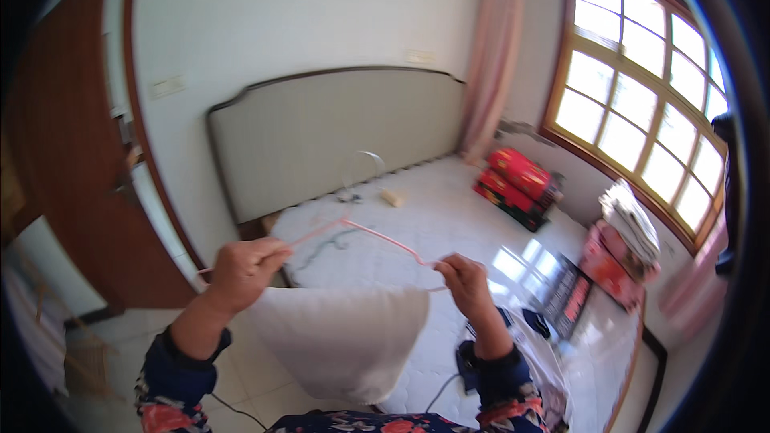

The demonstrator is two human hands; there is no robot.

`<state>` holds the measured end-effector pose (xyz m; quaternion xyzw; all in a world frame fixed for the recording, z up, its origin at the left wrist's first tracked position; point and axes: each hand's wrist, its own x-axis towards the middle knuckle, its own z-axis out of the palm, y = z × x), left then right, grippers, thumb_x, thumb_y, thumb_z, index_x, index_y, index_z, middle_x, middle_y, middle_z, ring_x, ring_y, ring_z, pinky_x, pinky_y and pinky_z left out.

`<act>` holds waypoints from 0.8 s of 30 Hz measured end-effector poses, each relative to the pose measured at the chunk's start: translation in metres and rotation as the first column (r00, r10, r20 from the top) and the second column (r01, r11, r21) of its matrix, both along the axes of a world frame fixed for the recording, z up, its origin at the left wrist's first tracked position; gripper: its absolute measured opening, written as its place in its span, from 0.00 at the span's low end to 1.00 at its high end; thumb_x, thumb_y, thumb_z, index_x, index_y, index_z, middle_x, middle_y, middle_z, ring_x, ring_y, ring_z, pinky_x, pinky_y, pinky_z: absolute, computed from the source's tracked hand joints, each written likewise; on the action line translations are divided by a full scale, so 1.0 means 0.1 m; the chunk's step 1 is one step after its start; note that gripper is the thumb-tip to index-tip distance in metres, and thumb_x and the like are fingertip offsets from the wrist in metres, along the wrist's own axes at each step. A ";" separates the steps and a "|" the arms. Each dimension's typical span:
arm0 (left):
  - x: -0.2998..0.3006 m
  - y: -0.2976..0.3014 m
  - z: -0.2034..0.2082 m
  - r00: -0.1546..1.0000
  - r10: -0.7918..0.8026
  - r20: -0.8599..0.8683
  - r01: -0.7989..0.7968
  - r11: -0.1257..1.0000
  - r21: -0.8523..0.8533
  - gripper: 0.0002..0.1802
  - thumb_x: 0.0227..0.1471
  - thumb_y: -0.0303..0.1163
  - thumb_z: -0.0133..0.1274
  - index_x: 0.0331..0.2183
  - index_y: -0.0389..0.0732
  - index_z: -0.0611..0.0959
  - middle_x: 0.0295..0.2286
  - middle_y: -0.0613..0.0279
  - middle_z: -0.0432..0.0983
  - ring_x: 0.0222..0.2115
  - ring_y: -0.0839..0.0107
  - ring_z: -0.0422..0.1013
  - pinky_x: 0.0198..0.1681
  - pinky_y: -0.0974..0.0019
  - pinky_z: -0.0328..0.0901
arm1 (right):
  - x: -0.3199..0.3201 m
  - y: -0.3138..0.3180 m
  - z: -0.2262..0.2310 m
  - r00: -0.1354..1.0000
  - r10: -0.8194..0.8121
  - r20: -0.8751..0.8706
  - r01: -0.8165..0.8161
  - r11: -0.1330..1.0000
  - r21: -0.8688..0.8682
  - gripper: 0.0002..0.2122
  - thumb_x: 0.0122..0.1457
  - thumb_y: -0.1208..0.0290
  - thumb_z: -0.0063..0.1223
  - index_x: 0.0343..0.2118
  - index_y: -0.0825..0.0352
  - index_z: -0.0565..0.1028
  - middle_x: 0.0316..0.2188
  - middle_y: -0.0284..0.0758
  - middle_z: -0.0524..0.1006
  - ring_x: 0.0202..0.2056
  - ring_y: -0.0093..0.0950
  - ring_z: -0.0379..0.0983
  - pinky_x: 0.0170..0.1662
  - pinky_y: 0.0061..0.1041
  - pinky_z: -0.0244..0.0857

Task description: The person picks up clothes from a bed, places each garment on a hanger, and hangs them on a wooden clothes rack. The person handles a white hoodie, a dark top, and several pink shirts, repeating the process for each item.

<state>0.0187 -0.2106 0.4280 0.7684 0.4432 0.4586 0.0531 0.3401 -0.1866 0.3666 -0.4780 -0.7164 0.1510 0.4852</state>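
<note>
Between my two raised hands is a pink clothes hanger (383,236), its hook pointing away over the bed. My left hand (245,273) is closed around the hanger's left shoulder. With fingers pinched, my right hand (463,279) grips its right end. A white cloth (341,337) hangs folded over the hanger's lower bar and droops in front of my body. Its lower edge ends just above my lap. On the mattress beyond the hanger lies a greenish hanger (327,247), partly blurred.
The bed's mattress (449,192) spreads ahead, below a grey headboard (337,124). Red packages (517,180), folded bedding (626,232) and a dark flat box (565,297) lie on its right side. A white ring-shaped stand (365,164) is near the headboard. Dark clothing (473,361) lies by my right forearm.
</note>
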 end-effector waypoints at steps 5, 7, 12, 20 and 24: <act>-0.37 -0.27 -0.18 0.983 0.150 -0.104 -0.142 0.987 0.080 0.05 0.43 0.29 0.52 0.26 0.41 0.79 0.19 0.60 0.74 0.17 0.68 0.69 0.20 0.74 0.63 | -0.49 0.11 -0.06 0.990 0.134 0.052 -0.134 0.991 0.011 0.05 0.46 0.75 0.52 0.20 0.70 0.72 0.11 0.33 0.66 0.14 0.21 0.60 0.19 0.18 0.55; -0.50 -0.45 -0.21 0.973 0.214 -0.083 -0.206 0.974 0.094 0.04 0.43 0.30 0.52 0.26 0.42 0.79 0.18 0.62 0.73 0.17 0.68 0.69 0.19 0.72 0.63 | -0.68 0.15 -0.11 0.971 0.233 -0.060 -0.234 0.972 -0.009 0.05 0.46 0.76 0.53 0.19 0.71 0.72 0.11 0.28 0.65 0.15 0.16 0.57 0.19 0.16 0.53; -1.01 -1.07 -0.27 0.857 0.512 -0.053 -0.486 0.839 0.245 0.09 0.35 0.30 0.57 0.26 0.43 0.77 0.21 0.65 0.72 0.23 0.68 0.69 0.26 0.66 0.61 | -1.34 0.14 -0.15 0.863 0.441 -0.246 -0.453 0.892 0.009 0.06 0.46 0.75 0.54 0.18 0.71 0.72 0.13 0.26 0.68 0.18 0.14 0.58 0.23 0.14 0.53; -1.85 -2.29 -1.23 0.333 0.840 0.429 -0.929 0.215 0.300 0.36 0.27 0.37 0.63 0.41 0.37 0.66 0.40 0.49 0.62 0.42 0.56 0.59 0.44 0.59 0.53 | -2.57 -0.23 -0.07 0.773 0.611 -0.169 -0.625 0.780 -0.038 0.08 0.49 0.73 0.52 0.19 0.70 0.71 0.16 0.28 0.70 0.21 0.14 0.60 0.26 0.14 0.53; -2.16 -2.82 -1.81 0.296 0.812 0.504 -0.905 0.407 -0.125 0.38 0.31 0.38 0.62 0.43 0.34 0.62 0.41 0.49 0.62 0.43 0.58 0.59 0.46 0.62 0.55 | -3.34 -0.52 -0.11 0.713 0.682 -0.159 -0.694 0.719 -0.031 0.07 0.48 0.75 0.52 0.18 0.71 0.71 0.15 0.28 0.69 0.19 0.15 0.59 0.24 0.15 0.53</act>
